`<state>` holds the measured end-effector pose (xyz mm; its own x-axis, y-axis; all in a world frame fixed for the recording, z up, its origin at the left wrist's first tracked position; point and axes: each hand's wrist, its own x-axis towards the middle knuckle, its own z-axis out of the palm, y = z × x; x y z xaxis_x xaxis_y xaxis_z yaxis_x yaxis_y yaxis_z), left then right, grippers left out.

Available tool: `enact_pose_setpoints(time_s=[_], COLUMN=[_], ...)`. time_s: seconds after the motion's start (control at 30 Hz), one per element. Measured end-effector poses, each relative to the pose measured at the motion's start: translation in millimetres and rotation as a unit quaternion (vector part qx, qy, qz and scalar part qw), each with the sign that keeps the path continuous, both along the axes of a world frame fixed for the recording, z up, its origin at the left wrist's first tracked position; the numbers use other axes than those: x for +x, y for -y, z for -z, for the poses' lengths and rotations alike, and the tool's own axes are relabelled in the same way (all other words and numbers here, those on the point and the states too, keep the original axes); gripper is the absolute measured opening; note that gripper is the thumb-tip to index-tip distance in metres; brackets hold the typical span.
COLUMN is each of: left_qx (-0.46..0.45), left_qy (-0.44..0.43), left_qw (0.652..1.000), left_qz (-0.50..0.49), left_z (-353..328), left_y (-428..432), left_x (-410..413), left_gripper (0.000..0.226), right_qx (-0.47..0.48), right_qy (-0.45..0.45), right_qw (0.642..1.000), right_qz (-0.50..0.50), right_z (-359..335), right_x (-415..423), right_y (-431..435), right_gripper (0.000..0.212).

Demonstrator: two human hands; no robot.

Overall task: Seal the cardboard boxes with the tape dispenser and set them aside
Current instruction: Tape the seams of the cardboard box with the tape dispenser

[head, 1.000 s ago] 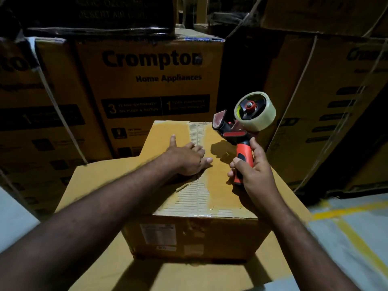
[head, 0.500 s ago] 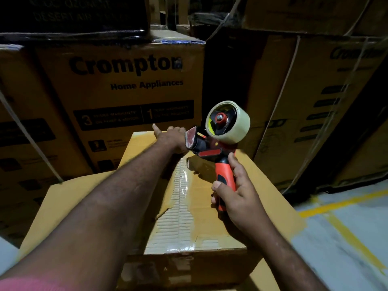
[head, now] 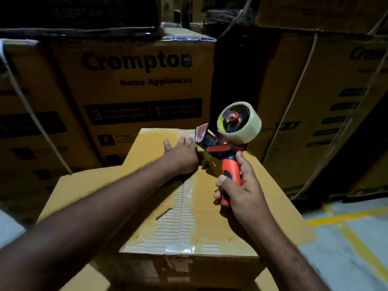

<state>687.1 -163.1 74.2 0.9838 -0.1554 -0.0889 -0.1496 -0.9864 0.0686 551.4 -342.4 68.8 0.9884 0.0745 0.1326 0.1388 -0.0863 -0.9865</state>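
Box under work: the cardboard box stood on a larger flat carton, toward that carton's far right corner, near side facing the person.

Seam: a strip of clear tape ran along the torn centre line of the box top and shone where it folded over the near edge.

Left hand: the left hand lay palm down with fingers spread on the box top, close to the far edge. A second earlier it had been pressing the middle of the seam; it had since travelled along the seam to the far end.

Right hand: the right hand was curled round the orange handle of the tape dispenser.

Dispenser: it was held upright just right of the seam, tape roll uppermost, its blade end beside the left fingers. Whether the blade touched the box could not be told. It had come in from the right-hand side of the box to the far end of the seam.

Judgement: smoothing of the top strip appeared near complete at the far end. The box looked close to sealed and not yet set aside.

Surroundings: printed Crompton cartons were stacked behind; a yellow floor line lay to the right.
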Motion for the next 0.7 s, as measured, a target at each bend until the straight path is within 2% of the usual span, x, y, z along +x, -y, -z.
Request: enact_pose_setpoints(time_s=[0.07,0.2,0.27,0.33,0.4,0.5,0.6,0.7], left_qx=[-0.024,0.006,0.016,0.011,0.005,-0.019,-0.075,-0.106], left_qy=[-0.032,-0.052,-0.005,0.106,0.233,0.335,0.362,0.343], left_qw=[0.999,0.999,1.000,0.994,0.970,0.932,0.912,0.920], left_qz=[0.020,0.009,-0.010,0.008,0.076,0.140,0.178,0.155], left_z=[-3.0,-3.6,6.0,16.7,35.7,45.6,42.4,38.1], left_y=[-2.6,-1.0,2.4,-4.1,-17.3,-48.5,-97.5,-142.5], left_x=[-59.3,-169.5,-204.6,-226.8,-229.8,-210.4,-182.1,-161.2], left_gripper=[0.063,0.070,0.075,0.076,0.066,0.051,0.044,0.039], right_qx=[0.016,0.040,0.044,0.048,0.046,0.040,0.056,0.047], right_qy=[-0.004,-0.005,-0.005,-0.006,-0.008,-0.017,-0.027,-0.033], right_qw=[1.000,0.999,0.999,0.999,0.999,0.999,0.997,0.992], right_qz=[-0.002,-0.003,-0.004,-0.007,-0.007,-0.009,-0.043,-0.110], right_z=[-2.5,-3.8,-4.2,-4.5,-5.4,-5.2,-7.3,-8.0], right_x=[1.0,2.8,1.0,-3.2,-8.8,-16.6,-22.0,-28.2], right_y=[-1.3,-6.9,-8.5,-10.2,-13.0,-24.3,-36.2,-42.2], right_gripper=[0.071,0.071,0.071,0.070,0.069,0.067,0.068,0.071])
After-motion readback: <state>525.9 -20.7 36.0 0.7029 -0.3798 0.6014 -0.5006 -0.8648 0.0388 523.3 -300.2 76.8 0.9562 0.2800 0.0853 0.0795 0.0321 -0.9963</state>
